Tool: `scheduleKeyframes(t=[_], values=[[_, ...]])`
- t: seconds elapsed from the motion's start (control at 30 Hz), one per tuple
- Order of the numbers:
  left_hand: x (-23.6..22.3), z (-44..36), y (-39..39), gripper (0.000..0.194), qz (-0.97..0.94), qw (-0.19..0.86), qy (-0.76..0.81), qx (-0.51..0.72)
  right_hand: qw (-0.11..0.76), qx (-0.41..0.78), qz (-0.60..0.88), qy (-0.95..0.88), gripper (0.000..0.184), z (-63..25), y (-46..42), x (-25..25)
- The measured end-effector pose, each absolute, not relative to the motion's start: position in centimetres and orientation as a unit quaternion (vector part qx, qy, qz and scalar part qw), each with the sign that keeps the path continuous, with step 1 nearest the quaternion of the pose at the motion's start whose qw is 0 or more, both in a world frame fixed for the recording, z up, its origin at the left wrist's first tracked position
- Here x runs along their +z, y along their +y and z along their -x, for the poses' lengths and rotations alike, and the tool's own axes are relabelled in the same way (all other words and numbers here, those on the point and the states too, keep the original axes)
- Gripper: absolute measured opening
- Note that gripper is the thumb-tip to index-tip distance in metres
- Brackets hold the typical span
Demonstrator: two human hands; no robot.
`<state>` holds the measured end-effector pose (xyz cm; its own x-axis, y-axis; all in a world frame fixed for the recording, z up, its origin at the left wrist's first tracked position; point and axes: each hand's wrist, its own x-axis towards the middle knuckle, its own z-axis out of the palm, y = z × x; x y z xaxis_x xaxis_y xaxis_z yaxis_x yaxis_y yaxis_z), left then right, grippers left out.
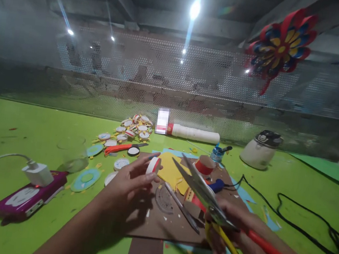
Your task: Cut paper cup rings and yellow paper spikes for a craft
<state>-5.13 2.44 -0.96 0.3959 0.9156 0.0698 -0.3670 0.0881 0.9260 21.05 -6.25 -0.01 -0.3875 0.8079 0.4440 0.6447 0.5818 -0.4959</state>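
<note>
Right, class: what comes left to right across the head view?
Purple power strip, large blue paper disc, orange-handled cutter, red-and-white round piece, small blue jar, black-topped white container, green sheet.

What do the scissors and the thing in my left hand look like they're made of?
The scissors' blades look like bare metal, given their grey sheen; the handles, yellow and red, are probably plastic, judging by the solid color. The small white-and-red ring in your left hand seems matte paper or card, from its thin edge.

White charger on a purple power strip, red-petalled flower, perforated screen.
</note>
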Motion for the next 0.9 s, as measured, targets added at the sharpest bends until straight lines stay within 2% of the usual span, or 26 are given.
scheduleKeyframes(t=[0.1, 0.2, 0.37, 0.5, 0.9], values=[[-0.7, 5.7, 2.9, 0.056, -0.538, 0.608, 0.322, 0.487, 0.305, 0.178, 0.419, -0.837, 0.054, -21.2, -5.0, -0.6], [-0.4, 6.2, 3.1, 0.051, -0.557, 0.584, 0.323, 0.495, 0.285, 0.155, 0.426, -0.844, 0.046, -21.5, -4.2, -1.2], [-0.5, 6.7, 3.4, 0.053, -0.554, 0.594, 0.318, 0.489, 0.273, 0.102, 0.426, -0.857, 0.049, -21.4, -4.3, -0.9], [-0.8, 6.7, 3.5, 0.057, -0.580, 0.618, 0.260, 0.462, 0.248, 0.103, 0.422, -0.866, 0.052, -21.4, -4.5, -1.5], [-1.0, 7.0, 3.9, 0.049, -0.640, 0.587, 0.229, 0.440, 0.287, 0.005, 0.425, -0.858, 0.058, -22.1, -5.2, -3.1]])
